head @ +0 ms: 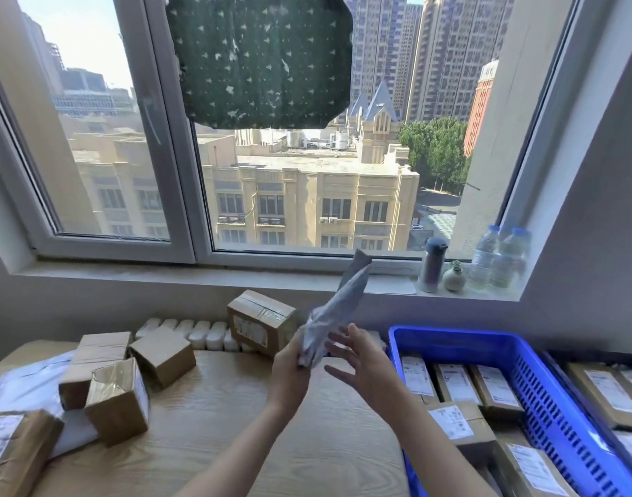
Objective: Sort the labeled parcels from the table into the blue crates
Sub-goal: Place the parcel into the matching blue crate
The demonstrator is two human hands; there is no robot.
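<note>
My left hand (289, 374) grips the lower end of a grey plastic mailer parcel (339, 306), which stands up tilted to the right above the wooden table (235, 407). My right hand (364, 367) is spread beside the parcel, fingers straight, its fingertips close to or touching the bag. A blue crate (461, 337) at the right holds several labeled cardboard parcels (454, 385). A second crate (558, 364) at the far right also holds labeled parcels.
Several cardboard boxes lie on the table's left: one at the back (260, 322), a small one (162, 356), a taped one (117, 399), one at the near left edge (9, 450). White mailers (24, 385) lie under them. Bottles (501, 260) and a flask (432, 265) stand on the sill.
</note>
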